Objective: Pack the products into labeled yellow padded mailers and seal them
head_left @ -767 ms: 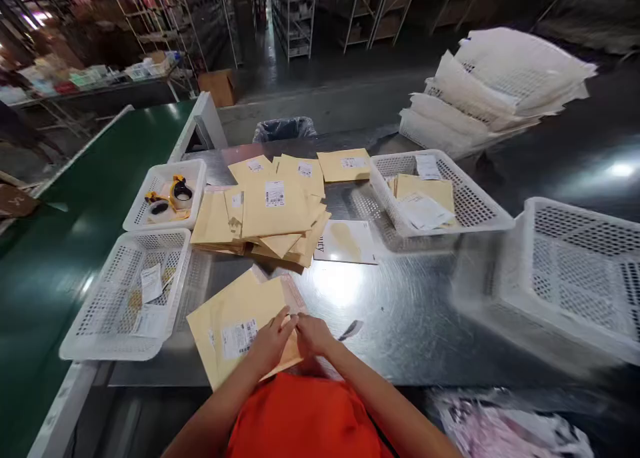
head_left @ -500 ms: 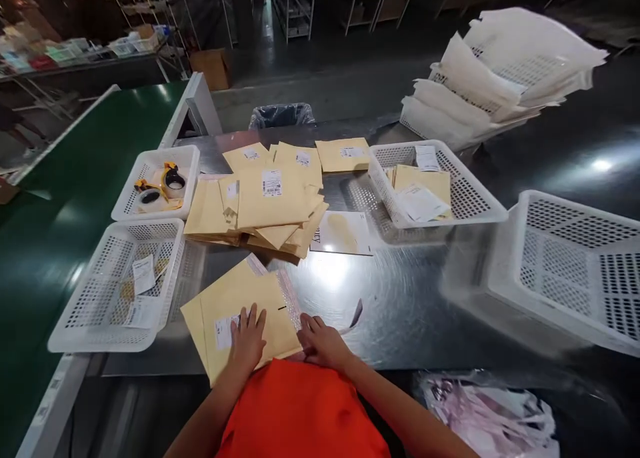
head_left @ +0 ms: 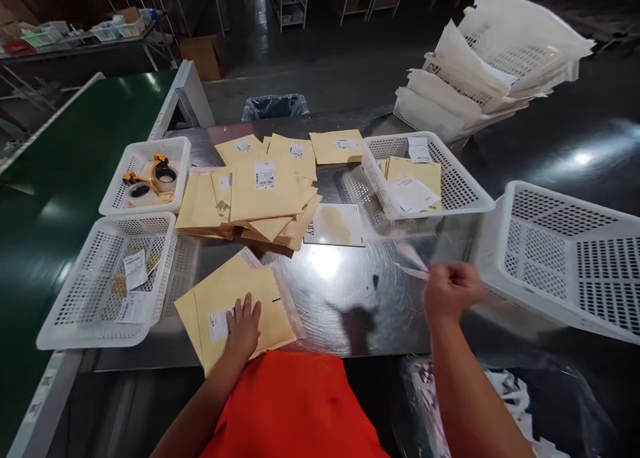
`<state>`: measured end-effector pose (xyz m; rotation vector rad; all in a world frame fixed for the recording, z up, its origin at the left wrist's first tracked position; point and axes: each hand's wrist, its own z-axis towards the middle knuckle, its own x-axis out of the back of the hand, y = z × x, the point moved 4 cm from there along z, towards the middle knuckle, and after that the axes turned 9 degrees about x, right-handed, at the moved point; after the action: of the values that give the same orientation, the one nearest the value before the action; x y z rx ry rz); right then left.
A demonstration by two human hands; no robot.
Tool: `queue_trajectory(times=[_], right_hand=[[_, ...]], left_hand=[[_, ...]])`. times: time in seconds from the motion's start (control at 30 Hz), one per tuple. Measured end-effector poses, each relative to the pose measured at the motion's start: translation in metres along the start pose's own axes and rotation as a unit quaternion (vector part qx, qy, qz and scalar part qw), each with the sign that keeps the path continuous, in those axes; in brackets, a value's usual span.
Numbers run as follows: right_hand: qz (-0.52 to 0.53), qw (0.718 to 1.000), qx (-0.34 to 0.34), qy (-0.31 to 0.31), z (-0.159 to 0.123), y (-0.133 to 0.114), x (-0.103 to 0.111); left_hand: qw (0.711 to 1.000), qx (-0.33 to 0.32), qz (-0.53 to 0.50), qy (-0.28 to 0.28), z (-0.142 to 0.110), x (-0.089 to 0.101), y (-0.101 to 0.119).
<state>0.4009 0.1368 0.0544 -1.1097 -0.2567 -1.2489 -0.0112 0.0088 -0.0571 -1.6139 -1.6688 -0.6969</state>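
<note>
My left hand (head_left: 244, 328) lies flat, fingers apart, on a yellow padded envelope (head_left: 265, 321) at the table's front edge. A white label (head_left: 219, 325) shows beside its fingers, and a second envelope (head_left: 186, 305) sticks out underneath. Along the top envelope's right side runs a pinkish flap (head_left: 289, 303). Raised over the table to the right, my right hand (head_left: 453, 290) is closed on a thin pale peel-off strip (head_left: 413, 261), which trails to the left and is blurred.
A pile of labelled yellow envelopes (head_left: 265, 198) lies behind. White baskets stand left and right: one with tape dispensers (head_left: 181, 178), one with slips (head_left: 167, 265), one with envelopes (head_left: 465, 201). A bag of strips (head_left: 420, 405) hangs below the front edge; a green conveyor (head_left: 65, 198) runs left.
My right hand has moved from the envelope's flap far to the right and up, with the strip in it. My left hand stays on the envelope.
</note>
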Motion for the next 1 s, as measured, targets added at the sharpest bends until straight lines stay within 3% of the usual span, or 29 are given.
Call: queue_trajectory(times=[0.03, 0.07, 0.1, 0.17, 0.23, 0.37, 0.5, 0.73, 1.0], right_hand=[[-0.021, 0.998, 0.042, -0.045, -0.004, -0.01, -0.002], [-0.042, 0.986, 0.093, -0.134, -0.016, -0.024, -0.012], [-0.064, 0.958, 0.138, -0.241, -0.035, -0.038, -0.028], [-0.074, 0.876, 0.173, -0.444, -0.085, -0.059, -0.065], [-0.063, 0.838, 0.158, -0.519, -0.128, -0.069, -0.093], [-0.017, 0.814, 0.119, -0.569, -0.181, -0.071, -0.12], [0.035, 0.769, 0.122, -0.627, -0.202, -0.085, -0.13], [0.031, 0.709, 0.18, -0.681, -0.207, -0.108, -0.136], [0.021, 0.708, 0.191, -0.68, -0.2, -0.112, -0.137]], left_hand=[[1.0, -0.017, 0.009, 0.013, 0.0, 0.002, 0.004], [0.999, -0.036, 0.017, 0.023, 0.001, 0.003, 0.007], [0.998, -0.053, 0.023, 0.024, 0.002, 0.004, 0.01], [0.997, -0.068, 0.027, 0.008, 0.004, 0.003, 0.014], [0.997, -0.069, 0.024, -0.012, 0.005, 0.001, 0.014], [0.997, -0.071, 0.018, -0.03, 0.004, 0.002, 0.015], [0.997, -0.055, 0.017, -0.041, 0.003, 0.006, 0.016], [0.998, -0.062, 0.029, -0.014, 0.004, 0.007, 0.014], [0.998, -0.061, 0.014, -0.019, 0.002, 0.007, 0.015]])
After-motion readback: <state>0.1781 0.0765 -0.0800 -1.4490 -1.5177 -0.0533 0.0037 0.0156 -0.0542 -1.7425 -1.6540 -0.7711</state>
